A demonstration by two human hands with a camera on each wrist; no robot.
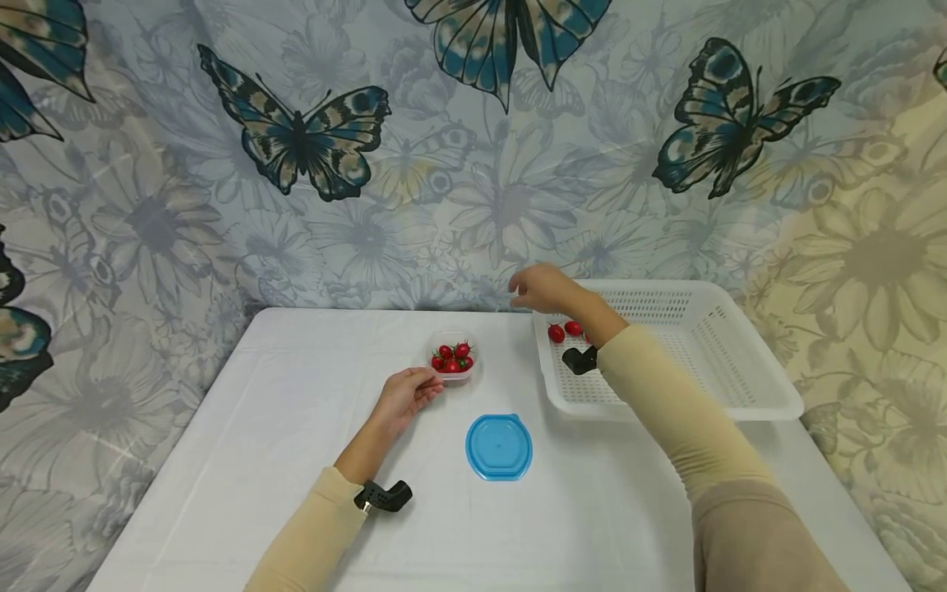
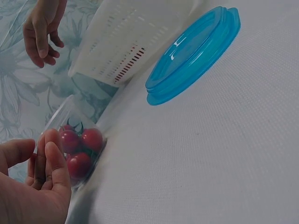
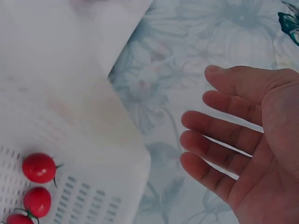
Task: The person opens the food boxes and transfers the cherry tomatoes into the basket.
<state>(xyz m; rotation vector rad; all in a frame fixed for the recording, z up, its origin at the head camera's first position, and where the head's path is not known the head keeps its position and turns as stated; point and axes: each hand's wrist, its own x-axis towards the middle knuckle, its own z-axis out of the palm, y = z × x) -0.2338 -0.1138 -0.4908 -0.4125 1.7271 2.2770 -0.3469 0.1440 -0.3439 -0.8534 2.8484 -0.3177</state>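
My left hand is at the near left edge of a small clear plastic container. Several cherry tomatoes with green stems lie inside it. In the left wrist view its loosely bent fingers overlap the container wall, and the thumb stands apart from them. Above the far left corner of a white perforated basket, my right hand hangs with spread fingers and holds nothing. More cherry tomatoes lie in that basket, below the right forearm, which partly hides them.
A round blue lid lies flat on the white-covered table, between the left hand and the basket. The patterned butterfly wall rises right behind the table's far edge. Both wrists carry black camera mounts.
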